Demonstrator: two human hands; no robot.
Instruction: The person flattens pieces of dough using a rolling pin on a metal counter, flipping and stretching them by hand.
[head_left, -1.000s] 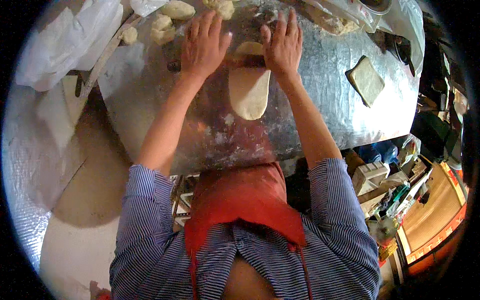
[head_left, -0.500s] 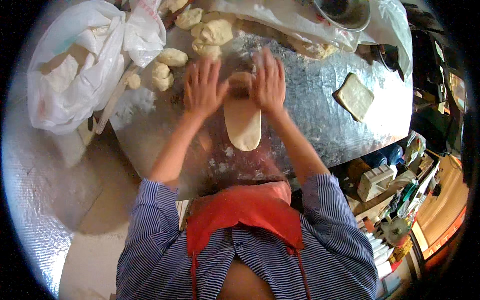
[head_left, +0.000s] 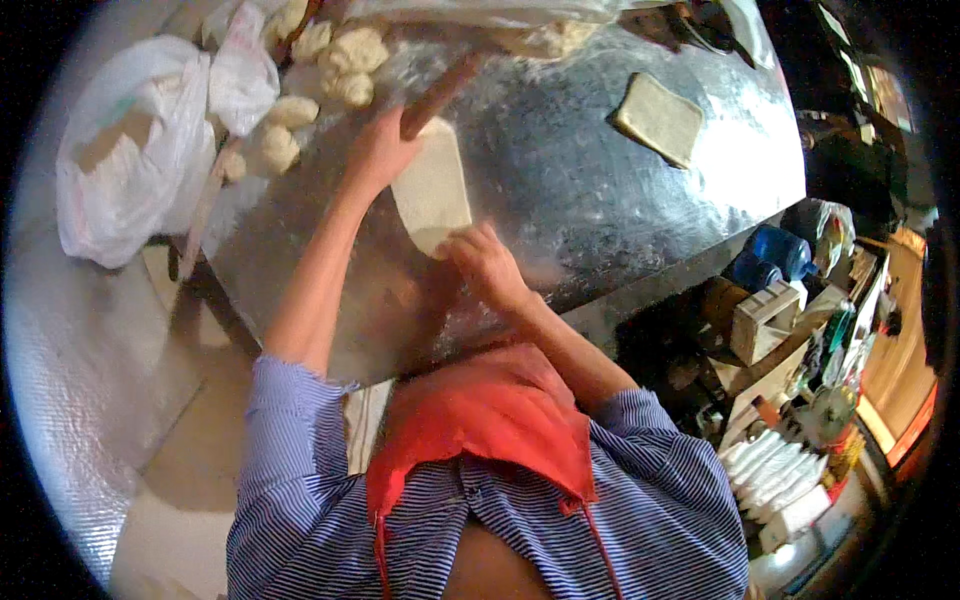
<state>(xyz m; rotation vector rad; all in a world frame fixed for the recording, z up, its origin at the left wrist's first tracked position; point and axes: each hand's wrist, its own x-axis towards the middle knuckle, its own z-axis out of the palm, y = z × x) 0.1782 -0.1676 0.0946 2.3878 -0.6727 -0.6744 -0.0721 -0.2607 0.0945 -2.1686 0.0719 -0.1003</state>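
A flattened oblong sheet of dough [head_left: 434,185] lies on the floured metal tabletop [head_left: 545,170] in front of me. My left hand [head_left: 384,148] is closed around one end of a brown wooden rolling pin [head_left: 442,92], which slants away to the far right, over the dough's far left corner. At the sheet's near edge, the fingers of my right hand [head_left: 485,262] are bent in and pinch the dough. Farther right rests another flat, roughly square piece of dough [head_left: 658,120], apart from both hands.
Lumps of dough [head_left: 352,62] sit at the far left, with smaller ones [head_left: 280,148] nearer. Beside them stands a white plastic bag [head_left: 185,165] holding pale powder. A long stick [head_left: 196,225] leans by the table's left edge. Blue bottles [head_left: 775,250] and a crate [head_left: 765,322] are right of the table.
Both hands were spread flat over the rolling pin across the dough. Now the left alone grips the pin, while the right has come down to the near edge. The sheet looks wider and turned slightly.
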